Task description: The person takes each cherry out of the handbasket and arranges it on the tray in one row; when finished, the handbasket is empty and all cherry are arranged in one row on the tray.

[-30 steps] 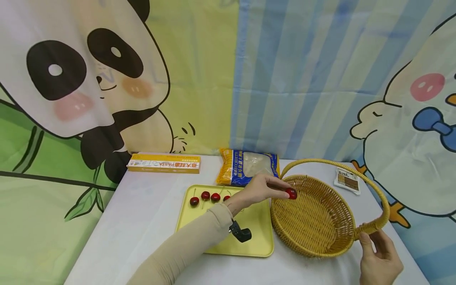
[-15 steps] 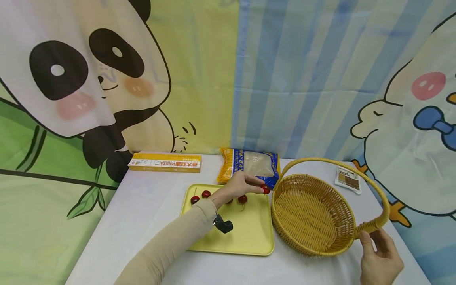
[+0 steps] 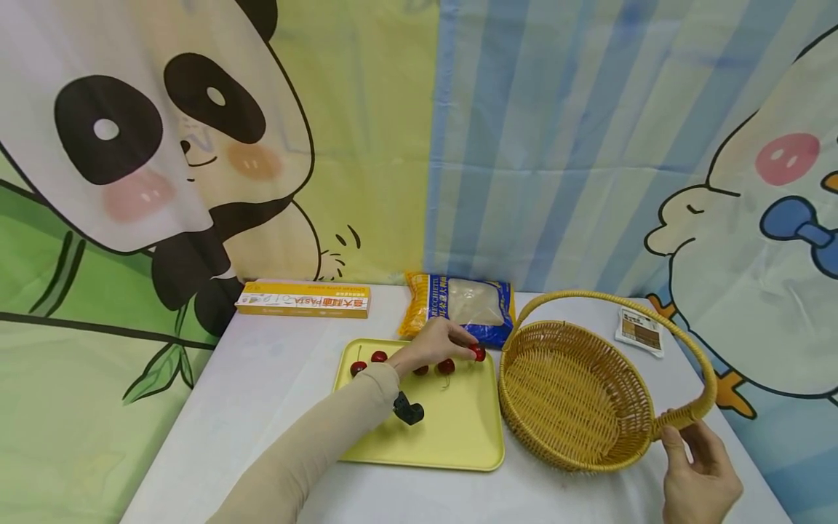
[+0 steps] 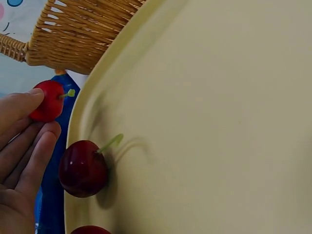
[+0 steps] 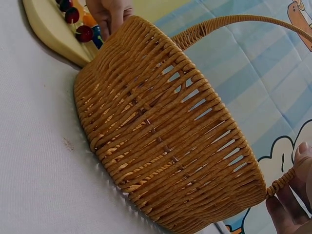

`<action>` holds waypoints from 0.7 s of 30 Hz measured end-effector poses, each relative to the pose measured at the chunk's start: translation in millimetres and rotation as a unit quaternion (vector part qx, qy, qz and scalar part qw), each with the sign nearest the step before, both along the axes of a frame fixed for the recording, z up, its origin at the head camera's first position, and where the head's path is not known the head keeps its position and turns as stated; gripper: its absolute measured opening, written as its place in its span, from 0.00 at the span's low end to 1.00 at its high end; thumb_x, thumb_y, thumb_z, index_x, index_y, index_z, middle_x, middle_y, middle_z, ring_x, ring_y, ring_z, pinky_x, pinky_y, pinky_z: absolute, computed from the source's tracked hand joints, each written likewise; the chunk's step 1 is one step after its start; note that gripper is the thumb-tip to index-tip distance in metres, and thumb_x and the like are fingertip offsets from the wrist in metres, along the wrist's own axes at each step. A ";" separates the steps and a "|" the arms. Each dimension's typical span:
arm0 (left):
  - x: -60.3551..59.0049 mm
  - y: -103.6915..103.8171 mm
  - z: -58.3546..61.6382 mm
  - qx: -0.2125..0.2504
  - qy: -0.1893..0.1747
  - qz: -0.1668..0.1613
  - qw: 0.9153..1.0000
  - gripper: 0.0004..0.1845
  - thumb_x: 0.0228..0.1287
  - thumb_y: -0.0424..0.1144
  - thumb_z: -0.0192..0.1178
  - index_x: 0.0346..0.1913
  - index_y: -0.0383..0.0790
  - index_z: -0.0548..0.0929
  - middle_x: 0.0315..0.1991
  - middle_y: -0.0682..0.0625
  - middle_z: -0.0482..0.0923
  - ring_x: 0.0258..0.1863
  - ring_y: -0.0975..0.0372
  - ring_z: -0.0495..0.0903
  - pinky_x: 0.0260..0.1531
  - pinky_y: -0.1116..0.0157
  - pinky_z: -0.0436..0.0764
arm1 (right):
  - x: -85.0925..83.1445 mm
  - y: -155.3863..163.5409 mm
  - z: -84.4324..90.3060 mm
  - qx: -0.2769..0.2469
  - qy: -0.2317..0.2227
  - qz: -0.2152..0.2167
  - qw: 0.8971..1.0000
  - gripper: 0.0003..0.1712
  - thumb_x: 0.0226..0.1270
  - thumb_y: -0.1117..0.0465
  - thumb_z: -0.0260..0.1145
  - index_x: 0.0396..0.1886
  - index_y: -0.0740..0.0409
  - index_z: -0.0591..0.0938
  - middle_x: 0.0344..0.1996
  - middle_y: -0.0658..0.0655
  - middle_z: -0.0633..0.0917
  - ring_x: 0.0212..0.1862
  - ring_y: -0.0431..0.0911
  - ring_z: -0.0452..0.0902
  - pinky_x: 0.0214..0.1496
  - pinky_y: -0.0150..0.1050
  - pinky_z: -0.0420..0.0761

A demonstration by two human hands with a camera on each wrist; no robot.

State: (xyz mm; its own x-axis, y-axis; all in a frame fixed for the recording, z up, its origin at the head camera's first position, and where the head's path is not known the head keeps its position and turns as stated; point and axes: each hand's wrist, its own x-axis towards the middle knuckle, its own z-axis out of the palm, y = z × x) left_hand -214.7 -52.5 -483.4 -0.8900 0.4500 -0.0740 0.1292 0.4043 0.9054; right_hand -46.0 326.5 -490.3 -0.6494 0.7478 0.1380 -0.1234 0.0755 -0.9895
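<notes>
Our left hand (image 3: 437, 342) pinches a cherry (image 3: 479, 353) between thumb and fingertips, just above the far right corner of the tray (image 3: 458, 437), close to the basket (image 3: 503, 397) but not over it. From the left wrist we see the fingers (image 4: 19, 112) closed round this cherry, its stalk pointing toward the wicker. Our right hand (image 3: 697, 473) curls round the near end of the handle (image 3: 681, 416), and the basket sits on the table (image 3: 262, 393), touching the tray's right edge or nearly so.

As we judge it, the step is one cherry carried between tray and basket. We should pinch lightly, since the fruit is round and smooth and may bruise or slip. We should lift it clear of the tray lip and the wicker rim, and mind the loose cherries (image 3: 447, 366) beside our fingers, which could roll at a nudge. The right hand does best by holding the handle firm, so the basket neither tips nor slides.

The count: one cherry in hand and four showing on the tray, though the hand may hide more. We see none in the basket. There is one tray, one basket, one box (image 3: 302, 299), one bag (image 3: 458, 306) and one sachet (image 3: 639, 330).
</notes>
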 end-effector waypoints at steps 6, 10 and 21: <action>0.0 0.8 -8.2 -0.018 0.016 -0.003 1.000 0.13 0.64 0.41 0.76 0.51 0.47 0.93 0.44 0.56 0.92 0.39 0.68 0.87 0.44 0.66 0.86 | 0.6 -1.3 -0.7 0.007 0.015 0.000 1.000 0.24 0.68 0.69 0.71 0.64 0.58 0.84 0.49 0.45 0.87 0.56 0.39 0.80 0.50 0.16 0.78; -0.2 -0.6 -9.9 -0.028 0.018 -0.010 0.999 0.12 0.65 0.40 0.74 0.51 0.45 0.93 0.44 0.55 0.92 0.37 0.66 0.88 0.44 0.65 0.87 | 0.8 -1.6 -1.0 0.003 0.030 -0.002 1.000 0.25 0.66 0.70 0.72 0.63 0.60 0.85 0.48 0.46 0.88 0.54 0.39 0.82 0.49 0.17 0.80; -2.4 -0.7 -9.2 -0.034 0.027 -0.005 0.999 0.14 0.66 0.42 0.74 0.53 0.45 0.92 0.46 0.55 0.92 0.45 0.65 0.89 0.49 0.65 0.86 | 1.4 -0.8 -1.4 -0.002 0.023 -0.003 1.000 0.24 0.67 0.70 0.72 0.63 0.60 0.85 0.48 0.46 0.87 0.56 0.40 0.80 0.50 0.17 0.79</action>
State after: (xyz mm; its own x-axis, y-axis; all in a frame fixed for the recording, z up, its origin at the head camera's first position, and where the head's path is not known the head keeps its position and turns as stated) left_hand -217.1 -53.2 -492.6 -0.8891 0.4540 -0.0573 0.1807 0.4633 0.8676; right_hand -44.6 325.8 -491.7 -0.6380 0.7523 0.1643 -0.1682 0.0721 -0.9831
